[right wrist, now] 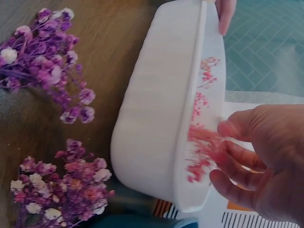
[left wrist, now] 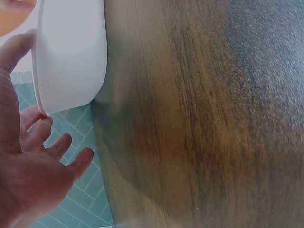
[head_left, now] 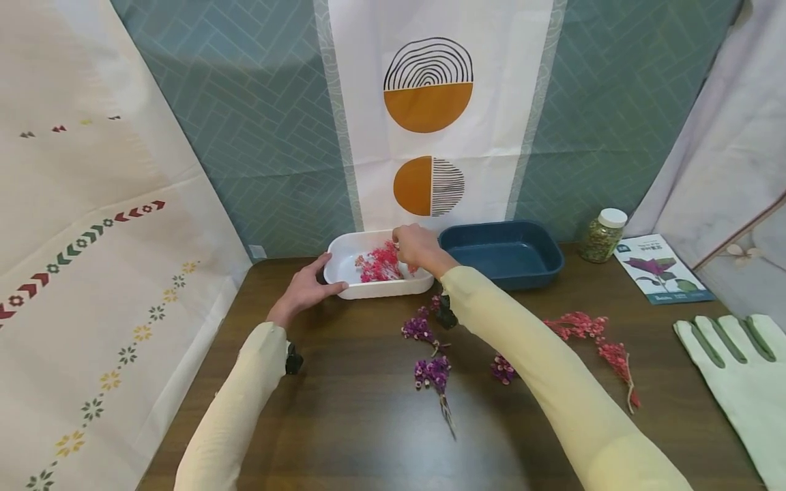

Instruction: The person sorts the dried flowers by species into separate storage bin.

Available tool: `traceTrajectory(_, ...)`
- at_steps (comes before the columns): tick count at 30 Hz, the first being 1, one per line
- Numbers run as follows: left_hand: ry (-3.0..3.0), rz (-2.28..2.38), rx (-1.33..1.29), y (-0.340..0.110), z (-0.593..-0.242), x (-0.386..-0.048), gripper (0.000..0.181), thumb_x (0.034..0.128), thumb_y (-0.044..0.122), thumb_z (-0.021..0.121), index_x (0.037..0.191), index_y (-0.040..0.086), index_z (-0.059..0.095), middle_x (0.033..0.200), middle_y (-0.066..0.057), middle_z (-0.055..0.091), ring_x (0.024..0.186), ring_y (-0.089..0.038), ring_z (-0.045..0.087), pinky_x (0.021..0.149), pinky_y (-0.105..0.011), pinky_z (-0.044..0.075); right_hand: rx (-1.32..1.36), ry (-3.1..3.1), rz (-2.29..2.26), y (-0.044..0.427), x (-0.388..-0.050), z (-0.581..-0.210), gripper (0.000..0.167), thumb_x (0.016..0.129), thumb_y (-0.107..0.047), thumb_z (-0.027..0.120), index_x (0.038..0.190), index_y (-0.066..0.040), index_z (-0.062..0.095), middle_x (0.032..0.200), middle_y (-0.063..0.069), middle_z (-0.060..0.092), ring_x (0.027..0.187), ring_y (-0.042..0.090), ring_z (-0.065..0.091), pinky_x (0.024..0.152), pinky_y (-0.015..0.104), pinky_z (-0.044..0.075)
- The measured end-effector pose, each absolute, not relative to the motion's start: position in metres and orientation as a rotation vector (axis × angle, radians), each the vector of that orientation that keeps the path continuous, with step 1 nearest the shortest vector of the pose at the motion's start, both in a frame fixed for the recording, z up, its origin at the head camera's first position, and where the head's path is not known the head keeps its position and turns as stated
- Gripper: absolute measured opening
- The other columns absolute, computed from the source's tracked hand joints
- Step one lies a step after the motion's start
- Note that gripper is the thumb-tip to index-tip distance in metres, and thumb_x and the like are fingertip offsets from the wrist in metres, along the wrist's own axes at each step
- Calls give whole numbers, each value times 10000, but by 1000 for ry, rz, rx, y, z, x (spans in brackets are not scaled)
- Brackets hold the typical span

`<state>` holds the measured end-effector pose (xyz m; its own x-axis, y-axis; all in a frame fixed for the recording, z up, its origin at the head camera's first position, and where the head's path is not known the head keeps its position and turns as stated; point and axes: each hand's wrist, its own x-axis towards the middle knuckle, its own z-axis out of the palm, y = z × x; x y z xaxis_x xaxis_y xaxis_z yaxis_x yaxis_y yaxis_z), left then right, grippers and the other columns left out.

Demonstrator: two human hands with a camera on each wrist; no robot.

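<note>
Pink flowers (head_left: 381, 262): sitting inside the white tray, bunching toward its right half; heads are looking tiny, clustered and crumbly, hot pink to coral, on thin stems.
White tray (head_left: 388, 292): standing on the wooden table (head_left: 356, 389) against the backdrop; it's showing a smooth, lightly glossy finish, oblong plan, rounded corners, thin rim, tapering walls.
Left hand (head_left: 302, 288): gripping the tray's left end, thumb and fingers spanning the corner at the rim.
Right hand (head_left: 420, 247): reaching over the tray's right half, thumb and fingertips bending in with a narrow gap, tips sitting right at the pink flowers; blurring there, can't tell if it's pinching any.
Purple flowers (head_left: 434, 374): lying in front of the tray, mixing violet and whitish papery heads on dry stems.
Red-pink sprigs (head_left: 616, 361): lying to the right on the table.
Blue tray (head_left: 500, 254): standing just right of the white one, showing dark, smooth, rounded walls.
Jar (head_left: 602, 237): standing farther right, clear body showing greenish bits, white lid capping it.
Table surface: showing dark brown streaky grain, reflecting light.
</note>
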<state>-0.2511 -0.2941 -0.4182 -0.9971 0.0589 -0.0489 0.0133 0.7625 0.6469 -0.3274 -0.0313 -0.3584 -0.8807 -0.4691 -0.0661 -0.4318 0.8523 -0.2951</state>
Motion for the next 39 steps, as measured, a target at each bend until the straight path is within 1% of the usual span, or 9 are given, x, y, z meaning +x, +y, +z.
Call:
traceTrajectory(4, 2878, 1068, 53, -293, -420, -252, 994, 820, 490, 771, 1594, 129, 264, 1624, -147, 248, 1435, -390, 284, 1100, -618, 294, -757, 2914, -455, -22, -324, -361, 407, 954, -158, 677, 1340, -48, 611, 1273, 131, 626, 1122, 281, 577, 983, 421, 493)
traceTrajectory(7, 2875, 1078, 56, -294, -420, -252, 993, 822, 488, 771, 1595, 127, 262, 1623, -149, 249, 1436, -388, 283, 1104, -616, 289, -837, 2946, -509, -9, -324, -360, 365, 968, -169, 648, 1312, -47, 634, 1220, 136, 641, 1091, 273, 590, 945, 415, 515)
traceTrajectory(10, 2878, 1090, 62, -296, -419, -252, 989, 827, 483, 771, 1593, 118, 263, 1618, -159, 257, 1435, -387, 288, 1108, -612, 285, -926, 2950, -617, 10, -321, -352, 333, 975, -163, 626, 1282, -35, 653, 1135, 141, 669, 1013, 275, 617, 884, 424, 534)
traceTrajectory(15, 2891, 1081, 76, -297, -417, -254, 978, 838, 473, 764, 1593, 111, 259, 1615, -165, 261, 1433, -390, 290, 1108, -611, 286, -1045, 2846, -827, 59, -304, -335, 306, 951, -80, 635, 1239, 22, 653, 1021, 165, 682, 891, 294, 638, 819, 444, 538)
traceTrajectory(19, 2893, 1072, 81, -296, -417, -253, 974, 843, 466, 760, 1593, 106, 255, 1618, -163, 253, 1439, -391, 279, 1110, -613, 280, -1065, 2785, -831, 103, -287, -331, 316, 938, -50, 654, 1244, 27, 636, 985, 123, 682, 897, 281, 650, 793, 442, 545)
traceTrajectory(24, 2884, 1055, 81, -295, -418, -252, 986, 839, 480, 759, 1596, 109, 246, 1625, -159, 237, 1448, -392, 262, 1112, -617, 272, -1101, 2722, -774, 153, -262, -339, 313, 932, -30, 680, 1238, 14, 636, 969, 68, 687, 935, 289, 670, 784, 462, 551)
traceTrajectory(29, 2889, 1051, 80, -296, -417, -253, 993, 836, 486, 762, 1595, 105, 247, 1624, -166, 236, 1448, -399, 259, 1109, -621, 272, -1083, 2690, -759, 192, -241, -354, 301, 911, -13, 696, 1206, 24, 649, 979, 96, 686, 922, 287, 669, 769, 450, 556)
traceTrajectory(34, 2882, 1049, 83, -296, -416, -254, 1006, 832, 499, 761, 1596, 103, 240, 1625, -171, 229, 1446, -408, 257, 1101, -635, 274, -1002, 2659, -735, 217, -228, -372, 306, 897, -11, 708, 1195, 27, 650, 1007, 118, 681, 936, 297, 660, 778, 450, 567)
traceTrajectory(39, 2878, 1040, 78, -295, -417, -253, 1004, 832, 498, 760, 1596, 105, 242, 1628, -166, 224, 1449, -406, 251, 1102, -635, 271, -991, 2660, -681, 229, -223, -388, 315, 864, 11, 728, 1169, 41, 658, 1012, 128, 688, 919, 304, 657, 773, 461, 573)
